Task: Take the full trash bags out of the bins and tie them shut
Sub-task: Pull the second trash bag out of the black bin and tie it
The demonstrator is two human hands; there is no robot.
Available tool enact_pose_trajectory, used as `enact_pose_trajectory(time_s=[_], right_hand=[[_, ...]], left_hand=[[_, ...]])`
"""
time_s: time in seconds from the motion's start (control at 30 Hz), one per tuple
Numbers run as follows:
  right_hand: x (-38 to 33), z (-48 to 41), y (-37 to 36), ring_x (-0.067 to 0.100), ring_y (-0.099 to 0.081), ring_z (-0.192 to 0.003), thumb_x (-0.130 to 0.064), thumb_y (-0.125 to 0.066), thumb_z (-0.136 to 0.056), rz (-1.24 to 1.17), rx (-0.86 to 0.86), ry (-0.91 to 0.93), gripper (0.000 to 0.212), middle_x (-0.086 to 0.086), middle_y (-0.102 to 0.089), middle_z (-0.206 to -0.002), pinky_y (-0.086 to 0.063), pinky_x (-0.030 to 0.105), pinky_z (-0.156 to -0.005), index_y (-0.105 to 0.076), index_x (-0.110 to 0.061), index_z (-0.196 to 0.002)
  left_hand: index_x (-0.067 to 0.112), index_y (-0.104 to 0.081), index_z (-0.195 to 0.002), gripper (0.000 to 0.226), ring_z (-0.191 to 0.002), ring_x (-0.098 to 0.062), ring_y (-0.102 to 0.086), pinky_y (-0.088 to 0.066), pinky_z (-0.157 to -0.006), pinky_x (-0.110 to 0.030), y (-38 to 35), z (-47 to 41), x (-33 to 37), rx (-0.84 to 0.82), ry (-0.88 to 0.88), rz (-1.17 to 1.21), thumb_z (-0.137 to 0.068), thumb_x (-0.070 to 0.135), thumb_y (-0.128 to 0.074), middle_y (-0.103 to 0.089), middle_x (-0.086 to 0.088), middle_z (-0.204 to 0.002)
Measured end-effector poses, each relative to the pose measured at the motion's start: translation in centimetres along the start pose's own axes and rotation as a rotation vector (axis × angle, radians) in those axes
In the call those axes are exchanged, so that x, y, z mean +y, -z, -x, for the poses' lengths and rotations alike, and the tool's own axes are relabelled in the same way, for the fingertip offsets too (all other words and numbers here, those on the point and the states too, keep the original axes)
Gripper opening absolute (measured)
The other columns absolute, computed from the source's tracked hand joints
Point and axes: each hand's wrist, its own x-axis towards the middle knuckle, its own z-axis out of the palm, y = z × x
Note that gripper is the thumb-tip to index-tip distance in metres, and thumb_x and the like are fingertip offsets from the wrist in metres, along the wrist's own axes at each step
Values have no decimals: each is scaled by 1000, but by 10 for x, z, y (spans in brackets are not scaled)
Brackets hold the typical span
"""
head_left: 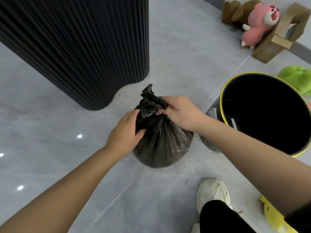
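Observation:
A full black trash bag [162, 143] stands on the grey tiled floor at the centre of the view, its neck gathered and twisted into a bunch at the top. My left hand [125, 132] grips the bag's left side just below the neck. My right hand [180, 111] pinches the twisted neck from the right, fingers curled into the plastic. To the right stands a round black bin [223, 91] with a gold rim, with no bag in it.
A tall black ribbed column [84, 47] rises at the upper left. Plush toys, pink [259, 22], brown [235, 10], green [297, 78] and yellow [276, 216], lie along the right with a cardboard piece [277, 37]. My white shoe [212, 192] is below the bag.

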Motion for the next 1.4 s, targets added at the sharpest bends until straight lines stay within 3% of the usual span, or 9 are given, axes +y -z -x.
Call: enact_pose_trajectory(time_s=[0.27,0.47,0.57,0.83,0.97,1.07,1.2,1.3,1.4], right_hand=[[9,-1,-6,24,-49,-69,-14,-60,-87,-133,106,-47,15,15,-58,-68,-39,34,-64,-58,-3,-77],[17,3,-13,19,-59,-84,-13,-60,-87,-158,113,38,11,5,-63,-84,-46,33,-80,-67,-4,-85],[27,5,-15,17,-62,-81,-14,-52,-90,-98,163,12,16,-1,-67,-78,-50,42,-77,-66,-14,-82],[40,0,-14,21,-61,-69,-8,-49,-92,-205,244,-71,28,-6,-59,-58,-48,40,-77,-55,-22,-68],[44,-2,-19,15,-56,-64,-5,-50,-90,-184,223,-87,25,-8,-57,-61,-46,34,-67,-57,-19,-71],[46,-5,-21,23,-55,-66,-11,-52,-90,-120,169,-94,20,5,-59,-66,-44,38,-67,-58,-13,-71],[41,-3,-22,22,-56,-70,-20,-52,-91,-11,63,-85,26,-6,-52,-61,-43,34,-68,-54,-20,-65],[33,0,-25,25,-60,-76,-23,-52,-90,81,-8,-44,24,0,-58,-66,-46,34,-71,-61,-17,-69],[28,3,-26,18,-60,-73,-20,-53,-89,71,-98,-8,24,-3,-61,-65,-42,28,-70,-63,-16,-68]], left_hand=[[17,-31,-143,46,-129,-20,-42,-34,-105,-31,-13,2,9,-71,-16,152,-98,22,-40,-43,-5,-142],[12,-43,-134,36,-111,-8,-44,-28,-87,-15,-22,-6,23,-121,-60,263,-98,13,-38,-50,-6,-129],[15,-40,-139,43,-114,-3,-39,-27,-93,-16,-26,-9,22,-171,-39,322,-97,9,-37,-47,-2,-134],[15,-40,-142,45,-134,-13,-37,-30,-112,-31,-34,-13,12,-224,-5,298,-96,16,-43,-42,0,-146],[17,-62,-109,21,-101,-14,-58,-49,-88,-34,-17,-6,14,7,-88,164,-92,16,-50,-63,4,-109],[18,-59,-93,11,-89,-9,-55,-50,-73,-34,5,-1,19,144,-269,45,-90,21,-48,-58,9,-93],[16,-55,-123,35,-111,-13,-51,-47,-85,-23,18,-1,18,201,-422,-84,-90,23,-46,-51,2,-124],[20,-34,-144,54,-131,-18,-39,-38,-102,-29,11,-6,16,88,-453,-174,-92,23,-49,-34,-3,-149],[22,-23,-148,64,-137,-19,-33,-35,-109,-35,-2,-9,15,-15,-475,-282,-92,27,-52,-33,-2,-151]])
